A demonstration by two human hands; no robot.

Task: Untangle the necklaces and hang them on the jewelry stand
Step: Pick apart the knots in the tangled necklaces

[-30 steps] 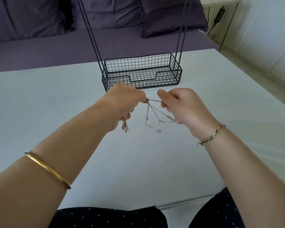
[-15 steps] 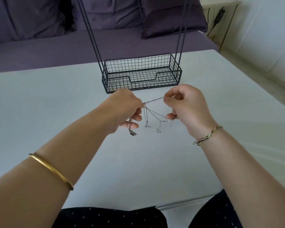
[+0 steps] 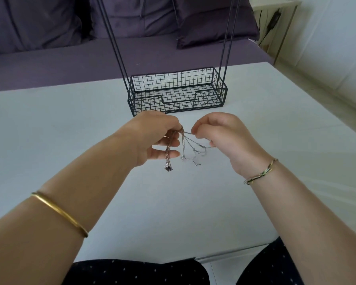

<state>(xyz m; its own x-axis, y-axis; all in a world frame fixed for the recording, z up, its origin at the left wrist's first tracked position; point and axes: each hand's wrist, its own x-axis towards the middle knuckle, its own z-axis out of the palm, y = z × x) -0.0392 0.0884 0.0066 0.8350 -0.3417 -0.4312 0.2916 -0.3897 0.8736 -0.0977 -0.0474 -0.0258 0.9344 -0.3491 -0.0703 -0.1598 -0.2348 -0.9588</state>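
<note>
Necklaces (image 3: 186, 144): a bundle of thin chains held in the air between both hands, above the table (image 3: 70, 124). The strands fan downward from one knot, and a pendant (image 3: 168, 168) hangs lowest, on the left.
Left hand (image 3: 152, 136): upper fingers curled, pinching the bundle at the knot.
Right hand (image 3: 220, 134): curled, pinching one silver strand just right of the knot.
Key relation: the pinched strand runs short and roughly level, left to right, between the two pinches. We judge both hands equally near the knot, so any pull follows that line.
Stand (image 3: 177, 95): just beyond the hands, wire base on the table. Its uprights leave the frame, and we see nothing hung on it.
Writing: we read none.
</note>
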